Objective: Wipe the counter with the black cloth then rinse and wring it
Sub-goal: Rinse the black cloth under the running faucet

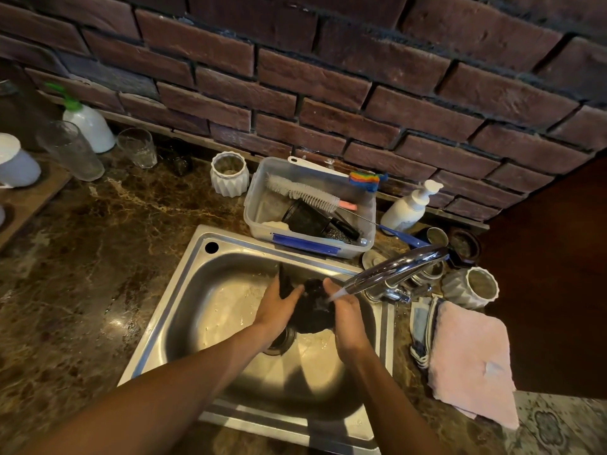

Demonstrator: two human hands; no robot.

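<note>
Both sets of fingers were curled round the black cloth [312, 310]: the left hand [277, 308] gripped its left side, one dark corner poking up past the fingertips, and the right hand [346, 318] cupped its right side. The cloth hung bunched between the palms, above the drain [284, 339] and toward the back right corner of the steel sink [197, 274]. Water from the chrome faucet [394, 267] ran onto it just by the right fingers.

So I judged the wiping to be over and the rinse in progress; the marble worktop [98, 251] left of the basin shone, though I could not tell if it was wet. The wringing looked still to come, since the cloth was not twisted. Past the sink's right rim lay a folded pink towel [473, 362], and behind the basin stood a plastic tub [262, 205] holding a bottle brush [302, 192].
</note>
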